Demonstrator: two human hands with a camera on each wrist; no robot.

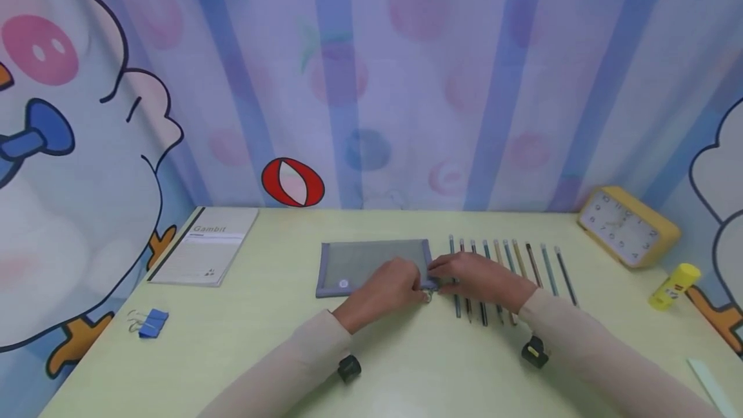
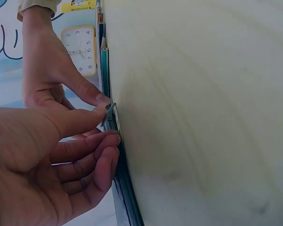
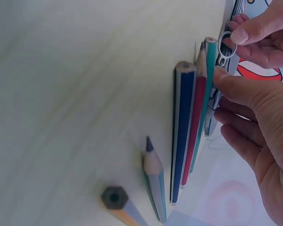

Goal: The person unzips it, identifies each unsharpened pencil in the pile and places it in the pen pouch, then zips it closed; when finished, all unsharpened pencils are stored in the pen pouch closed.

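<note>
A flat grey zip pouch (image 1: 356,260) with a purple-grey border lies on the table in the head view. My left hand (image 1: 390,286) is at its near right corner, with thumb and finger pinching the metal ring of the zipper pull (image 3: 227,44). My right hand (image 1: 487,276) pinches the same corner of the pouch beside the zipper end, as the right wrist view shows. Its forearm reaches over a row of several pencils (image 1: 534,263) to the right of the pouch. In the right wrist view a dark blue pencil (image 3: 184,127) and a red pencil (image 3: 194,127) lie close to that hand.
A notebook (image 1: 197,257) lies at the back left, with a blue binder clip (image 1: 153,324) nearer the front. On the right stand a yellow clock (image 1: 629,224) and a yellow glue stick (image 1: 673,286). A pale green strip (image 1: 709,382) lies at the right front edge.
</note>
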